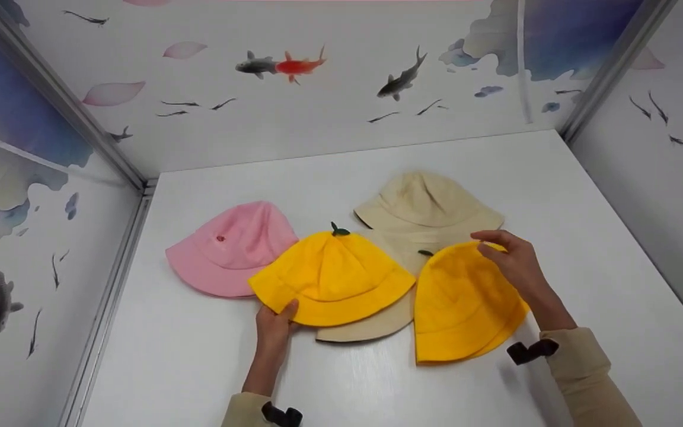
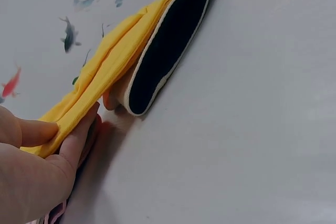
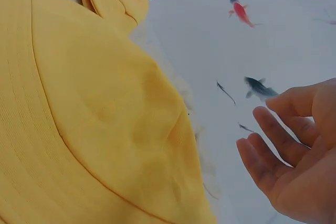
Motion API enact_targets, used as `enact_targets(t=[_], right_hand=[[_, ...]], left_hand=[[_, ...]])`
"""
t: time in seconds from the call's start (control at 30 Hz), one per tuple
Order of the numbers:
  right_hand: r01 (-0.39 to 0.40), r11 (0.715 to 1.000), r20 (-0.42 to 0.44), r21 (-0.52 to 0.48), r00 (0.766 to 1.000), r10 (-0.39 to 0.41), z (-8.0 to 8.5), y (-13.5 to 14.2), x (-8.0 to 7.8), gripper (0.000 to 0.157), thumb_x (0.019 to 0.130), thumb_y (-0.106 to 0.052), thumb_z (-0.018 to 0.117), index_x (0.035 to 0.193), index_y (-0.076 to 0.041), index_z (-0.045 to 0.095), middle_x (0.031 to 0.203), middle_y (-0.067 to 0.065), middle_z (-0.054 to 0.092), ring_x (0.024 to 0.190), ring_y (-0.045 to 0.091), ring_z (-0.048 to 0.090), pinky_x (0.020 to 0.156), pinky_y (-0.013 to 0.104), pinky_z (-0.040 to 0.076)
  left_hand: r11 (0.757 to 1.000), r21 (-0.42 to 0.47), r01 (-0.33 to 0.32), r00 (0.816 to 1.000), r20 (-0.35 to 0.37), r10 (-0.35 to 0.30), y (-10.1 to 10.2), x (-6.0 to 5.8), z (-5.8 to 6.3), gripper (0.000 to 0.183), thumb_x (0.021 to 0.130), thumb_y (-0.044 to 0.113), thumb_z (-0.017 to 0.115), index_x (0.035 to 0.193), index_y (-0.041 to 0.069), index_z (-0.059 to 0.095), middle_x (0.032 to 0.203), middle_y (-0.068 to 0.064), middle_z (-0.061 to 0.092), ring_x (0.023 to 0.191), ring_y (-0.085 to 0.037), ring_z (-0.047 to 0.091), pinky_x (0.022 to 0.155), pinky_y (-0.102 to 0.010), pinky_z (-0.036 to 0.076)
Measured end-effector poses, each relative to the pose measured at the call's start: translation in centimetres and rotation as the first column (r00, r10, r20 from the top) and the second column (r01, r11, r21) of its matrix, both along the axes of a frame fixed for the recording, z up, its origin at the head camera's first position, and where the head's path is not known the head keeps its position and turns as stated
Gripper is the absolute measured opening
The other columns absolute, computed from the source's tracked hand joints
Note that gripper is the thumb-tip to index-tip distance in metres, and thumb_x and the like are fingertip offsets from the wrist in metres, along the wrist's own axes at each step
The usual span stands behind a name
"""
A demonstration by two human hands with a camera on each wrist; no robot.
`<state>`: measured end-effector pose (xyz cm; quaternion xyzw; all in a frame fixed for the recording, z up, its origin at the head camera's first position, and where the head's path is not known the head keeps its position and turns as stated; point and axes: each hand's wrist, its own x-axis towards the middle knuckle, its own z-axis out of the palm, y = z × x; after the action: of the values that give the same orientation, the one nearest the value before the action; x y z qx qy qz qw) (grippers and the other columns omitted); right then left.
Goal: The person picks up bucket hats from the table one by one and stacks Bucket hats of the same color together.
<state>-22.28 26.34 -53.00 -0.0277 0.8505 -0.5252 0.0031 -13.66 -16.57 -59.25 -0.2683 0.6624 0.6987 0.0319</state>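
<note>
My left hand pinches the brim of a yellow bucket hat with a green leaf on its crown. In the left wrist view, the thumb lies over the yellow brim and the fingers are under it. My right hand is by the upper right side of a second yellow hat, its fingers loosely bent; in the right wrist view they stand apart from the cloth with nothing between them. A beige hat with a dark lining lies partly hidden beneath the first yellow hat.
A pink bucket hat lies at the left, its right side overlapped by the yellow one. Another beige hat lies at the back. Printed panels with fish wall in the white table at the back and both sides.
</note>
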Motion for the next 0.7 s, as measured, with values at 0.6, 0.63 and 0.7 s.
enact_targets(t=[0.6, 0.63, 0.7], right_hand=[[-0.152, 0.977, -0.005, 0.153, 0.988, 0.154, -2.2, 4.4, -2.5, 0.049, 0.098, -0.02, 0.065, 0.141, 0.0, 0.052, 0.152, 0.027, 0.043, 0.146, 0.046, 0.028, 0.116, 0.071, 0.022], [-0.153, 0.971, 0.004, 0.182, 0.988, 0.155, -2.2, 4.7, -2.6, 0.049, 0.097, -0.019, 0.066, 0.14, 0.0, 0.052, 0.153, 0.028, 0.04, 0.146, 0.049, 0.026, 0.116, 0.072, 0.022], [-0.158, 0.956, 0.019, 0.246, 0.987, 0.158, -2.2, 5.1, -2.7, 0.05, 0.096, -0.018, 0.067, 0.14, 0.001, 0.052, 0.154, 0.03, 0.037, 0.145, 0.052, 0.025, 0.115, 0.073, 0.02]], left_hand=[[0.997, 0.077, -0.01, 1.0, -0.008, 0.011, -0.5, -0.1, 0.0, 0.047, 0.102, 0.014, 0.058, 0.144, 0.001, 0.043, 0.137, -0.017, 0.056, 0.105, -0.017, 0.061, 0.089, -0.031, 0.059], [0.997, 0.079, -0.01, 1.0, -0.007, 0.01, -0.5, -0.1, 0.0, 0.047, 0.102, 0.014, 0.058, 0.144, 0.001, 0.043, 0.137, -0.017, 0.056, 0.105, -0.017, 0.061, 0.089, -0.031, 0.059], [0.996, 0.085, -0.009, 1.0, -0.005, 0.01, -0.5, -0.1, 0.0, 0.047, 0.101, 0.014, 0.058, 0.144, 0.001, 0.043, 0.137, -0.017, 0.056, 0.106, -0.017, 0.061, 0.09, -0.031, 0.059]])
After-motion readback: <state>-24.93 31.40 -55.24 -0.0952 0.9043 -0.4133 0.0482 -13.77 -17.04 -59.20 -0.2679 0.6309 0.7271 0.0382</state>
